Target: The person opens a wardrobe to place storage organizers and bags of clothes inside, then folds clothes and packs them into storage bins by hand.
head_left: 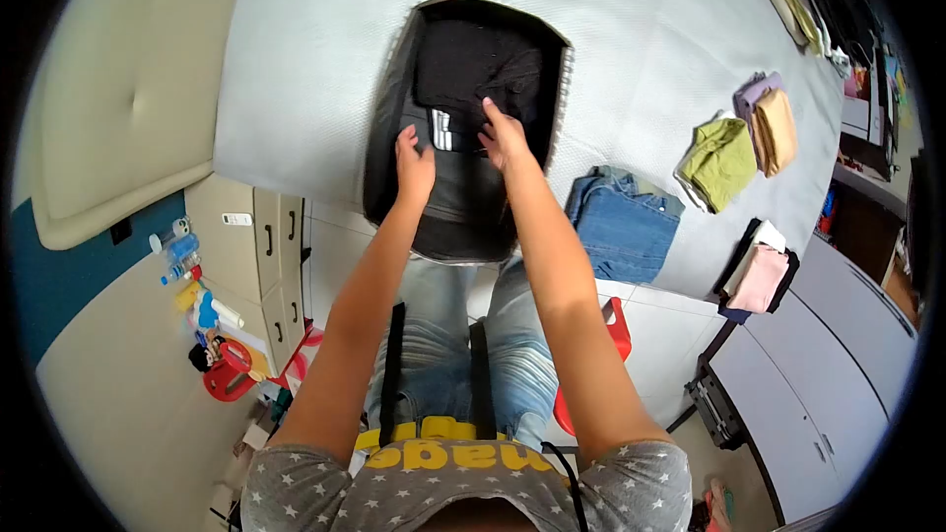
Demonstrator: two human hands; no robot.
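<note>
A black-lined fabric storage box (385, 182) lies on the bed in front of me, longer side pointing away. Folded black clothing (473, 64) fills its far part, and a folded piece with white stripes (441, 130) sits at its near edge. My left hand (415, 169) is inside the box near its left wall, fingers apart and holding nothing. At the near right edge of the black clothing is my right hand (505, 138), fingers spread, seemingly touching the fabric. Some of its fingertips are hard to make out against the dark cloth.
Folded blue jeans (626, 222) lie right of the box. Farther right are a green folded garment (719, 163), purple and tan ones (774, 133), and a pink-topped stack (759, 276). More clothes (818, 5) lie at the far right. A bedside cabinet (261, 236) stands left, a red stool (616, 330) below.
</note>
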